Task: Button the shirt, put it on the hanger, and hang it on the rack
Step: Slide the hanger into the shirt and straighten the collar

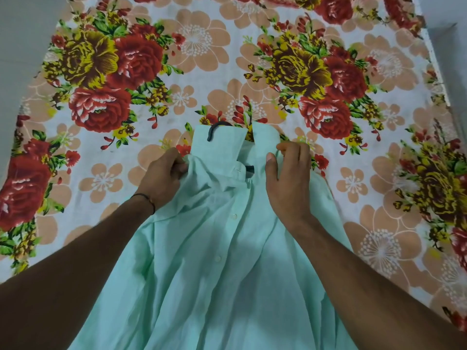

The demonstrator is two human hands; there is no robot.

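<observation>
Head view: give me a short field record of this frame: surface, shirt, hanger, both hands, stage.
surface: floral bedsheet
shirt: mint green shirt, front up on the sheet, collar open
hanger: black hanger hook sticks out past the collar; rest hidden
left hand: left hand grips shoulder fabric
right hand: right hand holds fabric beside the collar
stage: hanger in shirt, no rack in view
</observation>
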